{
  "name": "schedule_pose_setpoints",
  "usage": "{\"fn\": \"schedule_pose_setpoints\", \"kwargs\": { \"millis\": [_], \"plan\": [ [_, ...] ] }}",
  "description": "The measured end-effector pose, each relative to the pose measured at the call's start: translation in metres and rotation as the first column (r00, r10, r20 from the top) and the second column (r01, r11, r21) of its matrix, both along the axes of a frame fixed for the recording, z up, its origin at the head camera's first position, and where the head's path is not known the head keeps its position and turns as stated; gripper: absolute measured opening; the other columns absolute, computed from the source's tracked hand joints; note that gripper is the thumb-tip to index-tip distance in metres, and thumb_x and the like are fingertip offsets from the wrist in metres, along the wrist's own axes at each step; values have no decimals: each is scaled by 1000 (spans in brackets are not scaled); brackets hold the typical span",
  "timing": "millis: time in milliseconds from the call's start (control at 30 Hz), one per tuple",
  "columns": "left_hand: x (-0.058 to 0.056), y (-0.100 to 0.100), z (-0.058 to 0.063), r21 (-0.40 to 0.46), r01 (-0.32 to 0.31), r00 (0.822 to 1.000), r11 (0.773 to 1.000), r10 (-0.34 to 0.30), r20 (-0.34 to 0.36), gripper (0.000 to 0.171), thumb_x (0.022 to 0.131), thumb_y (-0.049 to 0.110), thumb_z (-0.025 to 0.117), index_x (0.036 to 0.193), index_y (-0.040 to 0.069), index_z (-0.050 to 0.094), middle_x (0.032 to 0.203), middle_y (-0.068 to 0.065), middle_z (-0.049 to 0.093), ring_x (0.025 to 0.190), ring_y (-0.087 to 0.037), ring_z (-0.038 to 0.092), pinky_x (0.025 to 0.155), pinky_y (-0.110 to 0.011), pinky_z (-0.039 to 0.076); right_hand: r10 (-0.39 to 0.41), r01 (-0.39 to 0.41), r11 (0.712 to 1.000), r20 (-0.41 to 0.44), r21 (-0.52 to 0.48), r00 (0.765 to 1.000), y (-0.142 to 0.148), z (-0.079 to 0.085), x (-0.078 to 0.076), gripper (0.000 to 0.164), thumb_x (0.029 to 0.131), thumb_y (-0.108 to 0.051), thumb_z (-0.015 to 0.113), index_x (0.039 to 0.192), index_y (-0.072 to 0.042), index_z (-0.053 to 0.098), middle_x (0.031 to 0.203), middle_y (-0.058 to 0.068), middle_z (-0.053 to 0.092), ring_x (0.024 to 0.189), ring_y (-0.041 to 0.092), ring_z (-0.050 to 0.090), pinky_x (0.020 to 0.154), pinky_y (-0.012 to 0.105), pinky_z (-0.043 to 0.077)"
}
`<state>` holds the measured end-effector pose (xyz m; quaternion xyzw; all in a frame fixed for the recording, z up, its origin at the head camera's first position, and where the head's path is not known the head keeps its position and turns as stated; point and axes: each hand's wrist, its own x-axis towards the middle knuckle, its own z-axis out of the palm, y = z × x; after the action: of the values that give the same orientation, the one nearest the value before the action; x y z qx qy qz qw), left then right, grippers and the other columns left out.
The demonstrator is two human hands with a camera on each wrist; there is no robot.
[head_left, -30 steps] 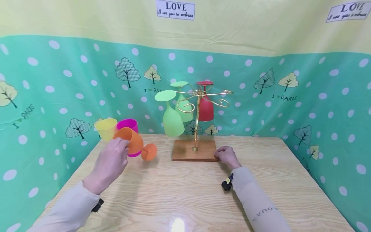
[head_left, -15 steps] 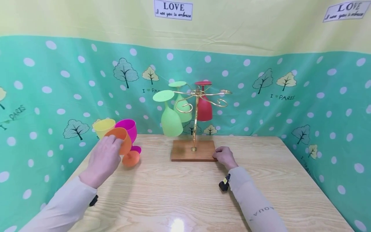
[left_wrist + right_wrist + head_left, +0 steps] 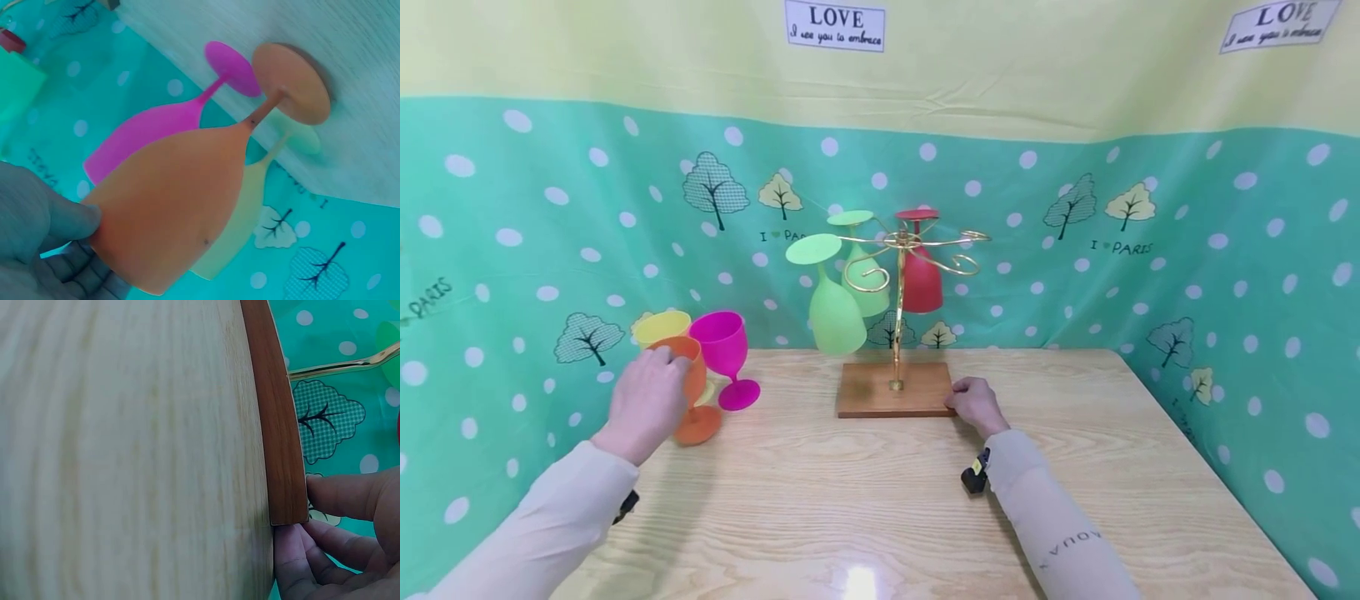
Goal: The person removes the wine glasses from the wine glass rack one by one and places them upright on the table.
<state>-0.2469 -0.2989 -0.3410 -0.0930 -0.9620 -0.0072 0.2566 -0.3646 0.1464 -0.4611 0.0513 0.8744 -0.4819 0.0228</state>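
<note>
My left hand (image 3: 649,402) pinches the rim of an orange goblet (image 3: 175,194), thumb on one side and fingers on the other. The goblet stands nearly upright at the table's left, its foot (image 3: 698,426) at or just above the tabletop; which, I cannot tell. Beside it stand a magenta goblet (image 3: 722,343) and a yellow goblet (image 3: 658,327), partly hidden behind the orange one. With my right hand (image 3: 976,403) I hold the right front corner of the wooden base (image 3: 281,437) of a gold wire glass rack (image 3: 898,317), thumb on top and fingers against its end.
Two green goblets (image 3: 837,317) and a red goblet (image 3: 922,279) hang upside down from the rack's left and back arms. Curled wire arms (image 3: 964,265) reach out to the right and front. A patterned cloth (image 3: 1045,200) encloses the wooden table (image 3: 820,500).
My left hand has carried the orange goblet leftward and turned it from tilted to nearly upright, its foot swinging under the bowl. The right hand stays on the base. The view has shifted slightly.
</note>
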Motion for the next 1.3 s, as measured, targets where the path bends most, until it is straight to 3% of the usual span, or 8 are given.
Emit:
{"fn": "schedule_pose_setpoints", "kwargs": {
  "millis": [200,567,867,1300],
  "plan": [
    [-5,-9,-3,-2,-11,1000,1000,11,8,33,64,-11,71,97,-10,66,72,-15,48,62,-28,42,49,-34,36,-5,5,1000,1,-5,1000,-1,0,0,35,86,-9,65,119,4,58,118,20,57,105,31,55,87,42,48],
    [-9,-15,-4,10,-12,1000,1000,12,15,36,62,-10,72,98,-11,64,75,-17,50,66,-32,44,54,-39,39,-1,1,1000,-12,1,1000,-1,-1,1,36,85,-8,66,118,5,58,120,21,57,107,33,54,89,44,48],
    [-8,-13,0,49,-43,997,998,40,60,29,69,-7,69,96,-12,64,79,-20,52,68,-33,45,56,-40,40,-8,8,1000,-9,9,1000,-2,1,3,35,86,-9,66,118,5,58,118,21,57,105,32,55,87,43,48],
    [-8,-13,1,42,-26,999,999,25,25,24,68,-6,69,91,-12,63,72,-17,50,62,-31,45,50,-39,40,4,-3,1000,-28,26,1000,-3,2,4,35,87,-9,65,118,6,58,120,23,57,110,35,54,92,47,46]
  ]
}}
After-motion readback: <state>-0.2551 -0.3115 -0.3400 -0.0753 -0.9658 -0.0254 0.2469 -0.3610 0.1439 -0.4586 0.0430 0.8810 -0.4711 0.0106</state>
